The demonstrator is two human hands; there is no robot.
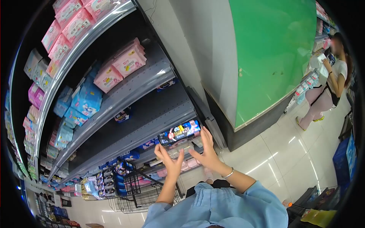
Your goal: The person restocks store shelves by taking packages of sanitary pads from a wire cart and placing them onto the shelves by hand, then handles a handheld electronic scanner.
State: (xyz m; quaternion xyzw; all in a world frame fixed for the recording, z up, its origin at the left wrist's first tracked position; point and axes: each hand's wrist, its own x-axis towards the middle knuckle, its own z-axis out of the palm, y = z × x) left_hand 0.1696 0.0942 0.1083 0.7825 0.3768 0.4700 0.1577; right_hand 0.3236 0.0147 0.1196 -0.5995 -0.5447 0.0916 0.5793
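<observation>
A black pack of sanitary pads (180,131) with blue, white and pink print is held out in front of the shelves. My left hand (169,161) grips its left end, thumb towards the middle. At the right end, my right hand (206,152) has its fingers closed round the pack, with its thumb pointing inward. The fingers behind the pack are partly hidden. Just beyond it, the grey shelf (152,122) slopes across the view.
Pink packs (129,60) and blue packs (86,99) stand on the upper shelves at left. A black wire cart (131,203) is below left, beside several dark packs (108,184). A green panel (272,57) rises at right. Another person (323,85) stands far right, holding a white item.
</observation>
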